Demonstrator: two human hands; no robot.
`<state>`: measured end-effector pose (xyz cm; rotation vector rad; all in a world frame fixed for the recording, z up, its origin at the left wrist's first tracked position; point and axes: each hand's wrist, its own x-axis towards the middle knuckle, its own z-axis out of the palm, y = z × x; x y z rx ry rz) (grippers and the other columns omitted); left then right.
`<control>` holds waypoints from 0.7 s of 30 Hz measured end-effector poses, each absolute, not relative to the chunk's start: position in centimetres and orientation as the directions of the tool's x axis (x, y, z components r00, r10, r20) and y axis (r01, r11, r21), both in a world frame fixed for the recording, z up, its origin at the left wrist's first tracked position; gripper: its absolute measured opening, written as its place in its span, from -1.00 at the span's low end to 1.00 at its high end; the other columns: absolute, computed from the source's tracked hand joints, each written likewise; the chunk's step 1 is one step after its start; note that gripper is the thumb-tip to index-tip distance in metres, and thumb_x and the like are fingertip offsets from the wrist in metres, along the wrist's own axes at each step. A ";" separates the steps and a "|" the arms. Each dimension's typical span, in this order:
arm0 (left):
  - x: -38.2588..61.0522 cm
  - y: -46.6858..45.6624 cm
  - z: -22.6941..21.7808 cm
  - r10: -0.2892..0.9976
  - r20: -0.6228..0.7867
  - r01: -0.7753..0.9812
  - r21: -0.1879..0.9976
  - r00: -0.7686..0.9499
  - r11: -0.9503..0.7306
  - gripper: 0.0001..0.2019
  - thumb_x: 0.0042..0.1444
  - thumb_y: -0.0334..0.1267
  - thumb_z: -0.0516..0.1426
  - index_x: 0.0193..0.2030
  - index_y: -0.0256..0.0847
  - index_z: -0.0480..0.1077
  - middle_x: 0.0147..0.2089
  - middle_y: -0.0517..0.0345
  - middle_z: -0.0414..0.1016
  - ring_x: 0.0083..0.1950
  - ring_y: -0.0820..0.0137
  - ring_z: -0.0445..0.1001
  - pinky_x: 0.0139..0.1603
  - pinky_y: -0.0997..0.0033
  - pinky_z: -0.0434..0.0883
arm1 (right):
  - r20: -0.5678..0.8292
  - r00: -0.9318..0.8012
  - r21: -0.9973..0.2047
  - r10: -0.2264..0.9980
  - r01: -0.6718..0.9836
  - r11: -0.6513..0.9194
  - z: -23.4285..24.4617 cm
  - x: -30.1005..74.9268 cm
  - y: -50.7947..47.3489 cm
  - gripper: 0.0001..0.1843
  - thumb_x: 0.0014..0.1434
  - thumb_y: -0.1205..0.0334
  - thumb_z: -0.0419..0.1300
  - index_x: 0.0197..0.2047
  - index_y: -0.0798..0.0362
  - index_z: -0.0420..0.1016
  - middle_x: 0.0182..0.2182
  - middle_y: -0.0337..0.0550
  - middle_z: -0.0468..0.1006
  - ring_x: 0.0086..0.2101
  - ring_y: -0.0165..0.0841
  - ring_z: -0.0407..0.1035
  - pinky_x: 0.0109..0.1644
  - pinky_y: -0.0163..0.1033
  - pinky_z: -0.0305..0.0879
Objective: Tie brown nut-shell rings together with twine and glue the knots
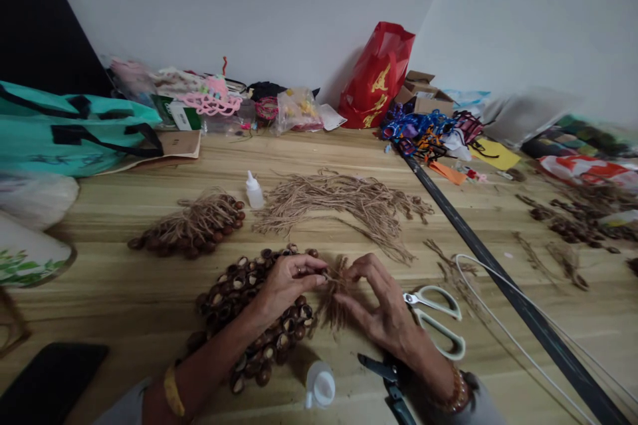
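Note:
Between both hands runs a strand of brown twine (337,279), above a short bundle of twine pieces (335,311). My left hand (292,279) is closed in a pinch, with a small dark nut shell (324,272) at its fingertips. My right hand (381,305) is curled around the strand's other end, thumb lower than the index finger; the exact contact is partly hidden. Beneath my left forearm lies a pile of hollow brown nut shells (249,282). White-handled scissors (438,319) and dark-handled pliers or cutters (386,375) rest beside my right wrist.
Long twine strands (333,202) lie ahead, near a white squeeze bottle (254,191) and a shell-and-twine bunch (189,226). A small clear cup (320,385) stands in front. A white cable (518,292) loops at right; a red bag (376,76) stands against the wall.

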<state>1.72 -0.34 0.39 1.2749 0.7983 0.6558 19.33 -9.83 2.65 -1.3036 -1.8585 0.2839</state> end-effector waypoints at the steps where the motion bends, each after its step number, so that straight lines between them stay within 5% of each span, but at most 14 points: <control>1: 1.7 -0.2 0.4 0.803 -0.151 0.007 0.984 0.577 0.180 -0.80 -0.14 -0.34 0.29 -0.29 -0.29 0.56 -0.30 0.04 0.62 -0.26 0.29 0.53 -0.15 0.37 0.42 | 0.515 -0.095 -0.601 0.852 0.669 0.438 2.8 19.5 -10.0 -0.86 0.19 0.28 0.21 -0.19 0.01 0.31 -0.34 -0.14 0.40 -0.31 -0.30 0.33 -0.25 -0.23 0.33; 6: 1.5 0.2 -0.1 0.808 -0.130 -0.005 0.987 0.575 0.163 -0.79 -0.16 -0.33 0.31 -0.30 -0.28 0.58 -0.27 0.03 0.63 -0.24 0.29 0.53 -0.17 0.38 0.43 | 0.416 -0.148 -0.674 0.897 0.611 0.414 3.4 19.4 -10.2 -0.93 0.26 0.32 0.13 -0.29 0.01 0.40 -0.43 -0.17 0.47 -0.41 -0.34 0.38 -0.33 -0.27 0.32; 10: 1.4 0.3 -0.3 0.803 -0.126 -0.013 0.986 0.583 0.165 -0.76 -0.14 -0.30 0.30 -0.27 -0.30 0.59 -0.28 0.03 0.63 -0.27 0.31 0.53 -0.22 0.42 0.43 | 0.251 -0.380 -0.673 0.890 0.592 0.443 3.3 17.7 -10.0 -0.73 0.30 0.41 -0.01 -0.05 0.01 0.44 -0.13 -0.05 0.52 -0.14 -0.31 0.45 -0.08 -0.25 0.37; 12: 1.4 0.3 -0.3 0.804 -0.137 -0.010 0.984 0.579 0.176 -0.77 -0.14 -0.30 0.30 -0.27 -0.30 0.59 -0.30 0.03 0.62 -0.30 0.32 0.53 -0.24 0.43 0.42 | 0.178 -0.437 -0.625 0.882 0.641 0.444 2.8 16.8 -9.9 -0.64 0.27 0.49 -0.05 0.03 0.03 0.40 -0.02 -0.01 0.48 -0.06 -0.29 0.43 -0.03 -0.24 0.37; 15: 1.5 0.3 -0.2 0.805 -0.155 -0.019 0.979 0.572 0.202 -0.77 -0.15 -0.31 0.30 -0.28 -0.31 0.58 -0.32 0.04 0.61 -0.34 0.35 0.53 -0.26 0.43 0.43 | 0.143 -0.429 -0.512 0.892 0.739 0.438 1.4 15.7 -9.6 -0.63 0.19 0.58 -0.03 -0.05 0.08 0.42 -0.13 -0.01 0.52 -0.26 -0.31 0.47 -0.22 -0.28 0.42; 21: 1.5 0.3 -0.5 0.821 -0.130 -0.069 0.977 0.557 0.202 -0.76 -0.17 -0.31 0.31 -0.29 -0.31 0.57 -0.29 0.04 0.60 -0.31 0.35 0.52 -0.25 0.43 0.43 | 0.129 -0.429 -0.360 0.894 0.820 0.445 -1.0 14.9 -8.4 -0.63 0.14 0.60 0.02 -0.03 0.12 0.37 -0.21 0.01 0.54 -0.29 -0.27 0.45 -0.26 -0.24 0.37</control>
